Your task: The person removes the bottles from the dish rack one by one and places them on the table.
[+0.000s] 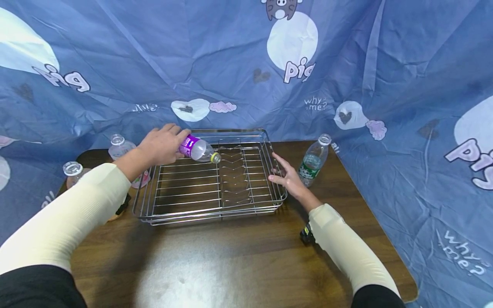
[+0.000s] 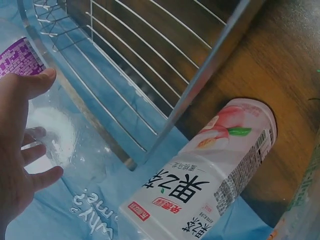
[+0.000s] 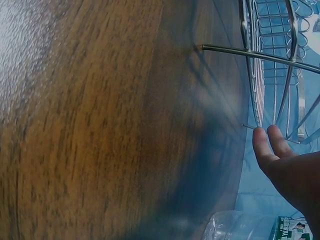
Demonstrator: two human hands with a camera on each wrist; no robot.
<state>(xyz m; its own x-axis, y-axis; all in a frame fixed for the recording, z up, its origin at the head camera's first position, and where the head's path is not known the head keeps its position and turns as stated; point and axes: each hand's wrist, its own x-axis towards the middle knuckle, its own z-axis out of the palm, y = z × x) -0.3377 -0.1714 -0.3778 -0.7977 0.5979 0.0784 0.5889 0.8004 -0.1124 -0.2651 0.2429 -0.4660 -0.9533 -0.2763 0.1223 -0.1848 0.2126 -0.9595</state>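
Observation:
My left hand (image 1: 163,144) grips a clear plastic bottle (image 1: 200,150) with a purple label and a yellow neck ring. The uncapped bottle lies nearly level over the metal wire rack (image 1: 209,211), its mouth pointing right and slightly down. In the left wrist view, the thumb lies across the bottle's purple label (image 2: 22,57). My right hand (image 1: 291,182) is at the rack's right side, fingers spread and fingertips right at its wires. In the right wrist view, two fingertips meet the wire rack (image 3: 250,52).
Right of the rack stands a green-labelled bottle (image 1: 313,161). A peach-printed bottle (image 2: 210,160) stands by the rack's left side, partly behind my left arm in the head view. Another clear bottle (image 1: 73,169) is farther left. Patterned blue cloth (image 1: 231,64) hangs behind the wooden table (image 1: 231,265).

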